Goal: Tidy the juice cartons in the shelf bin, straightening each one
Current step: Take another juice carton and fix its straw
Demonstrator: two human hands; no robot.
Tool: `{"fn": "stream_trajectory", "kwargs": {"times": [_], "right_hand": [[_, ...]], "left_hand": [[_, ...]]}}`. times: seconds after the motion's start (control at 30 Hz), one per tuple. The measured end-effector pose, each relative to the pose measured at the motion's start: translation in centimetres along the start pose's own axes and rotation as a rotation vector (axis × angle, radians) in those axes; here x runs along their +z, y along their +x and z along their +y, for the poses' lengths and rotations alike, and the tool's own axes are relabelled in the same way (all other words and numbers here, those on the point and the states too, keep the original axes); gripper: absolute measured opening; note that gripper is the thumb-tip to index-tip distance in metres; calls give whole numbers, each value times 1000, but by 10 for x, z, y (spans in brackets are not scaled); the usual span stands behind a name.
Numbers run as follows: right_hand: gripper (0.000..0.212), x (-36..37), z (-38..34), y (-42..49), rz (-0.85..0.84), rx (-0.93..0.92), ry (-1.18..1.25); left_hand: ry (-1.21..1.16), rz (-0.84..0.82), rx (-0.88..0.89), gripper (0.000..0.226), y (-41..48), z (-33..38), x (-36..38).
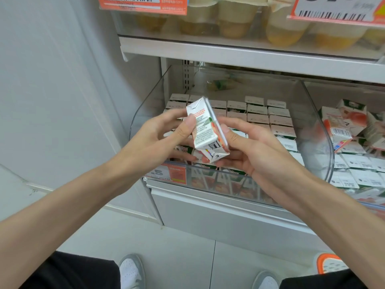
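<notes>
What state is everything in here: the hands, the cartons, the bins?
left hand: pinches the held carton's side.
right hand: fingers curled round the held carton's lower end.
held carton: lifted over the left bin, tilted.
left bin: open-topped, nearly full.
left bin cartons: upright, in rows.
right bin cartons: several tipped over on top of upright ones.
fruit cups: upright, lidded, on the shelf above.

My forearms [83, 195] were bare right down to my left hand [164, 132] and right hand [256, 151], with short, plain nails. I wore black clothing [68, 272] over my legs and white shoes [131, 272] edged in grey.
</notes>
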State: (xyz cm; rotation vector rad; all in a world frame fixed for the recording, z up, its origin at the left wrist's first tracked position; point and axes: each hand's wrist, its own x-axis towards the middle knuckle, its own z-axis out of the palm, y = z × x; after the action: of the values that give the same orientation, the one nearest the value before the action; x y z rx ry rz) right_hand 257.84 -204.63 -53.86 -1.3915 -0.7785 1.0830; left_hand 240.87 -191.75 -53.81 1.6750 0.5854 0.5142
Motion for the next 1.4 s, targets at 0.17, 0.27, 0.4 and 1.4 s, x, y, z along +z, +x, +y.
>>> {"fn": "stream_trajectory", "kwargs": {"times": [0.17, 0.27, 0.4, 1.4], "right_hand": [[28, 6, -3, -2, -50, 22, 35], [28, 7, -5, -3, -58, 12, 28], [30, 7, -6, -4, -26, -1, 37], [55, 0, -5, 0, -94, -389, -349]], "left_hand": [[-145, -18, -197, 48, 2, 5, 5], [-241, 8, -294, 44, 4, 9, 7], [-318, -8, -323, 43, 4, 12, 4], [472, 101, 522, 48, 1, -6, -13]]}}
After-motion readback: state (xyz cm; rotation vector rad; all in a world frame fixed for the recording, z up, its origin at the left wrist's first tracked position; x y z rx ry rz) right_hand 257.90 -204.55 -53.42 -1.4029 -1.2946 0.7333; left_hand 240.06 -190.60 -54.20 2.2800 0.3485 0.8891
